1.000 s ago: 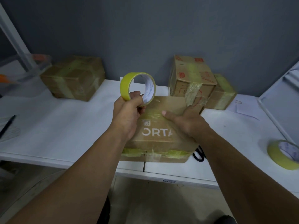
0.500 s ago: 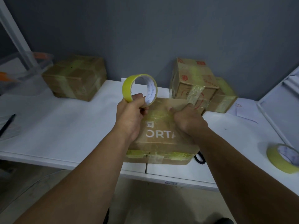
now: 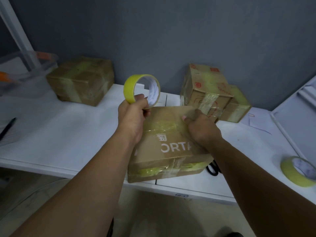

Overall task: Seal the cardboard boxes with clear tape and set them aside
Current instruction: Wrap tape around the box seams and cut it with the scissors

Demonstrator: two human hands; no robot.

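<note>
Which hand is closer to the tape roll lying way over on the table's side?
The right hand. It rests on the box, partway toward the spare tape roll at the table's right edge. The left hand is farther off, gripping another tape roll.

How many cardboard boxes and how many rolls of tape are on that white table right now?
Cardboard boxes: 4, namely the box under the hands, the box at far left, the red-printed box and the box behind it.
Tape rolls: 2, namely the held roll and the roll at right.
Total: 6
</note>
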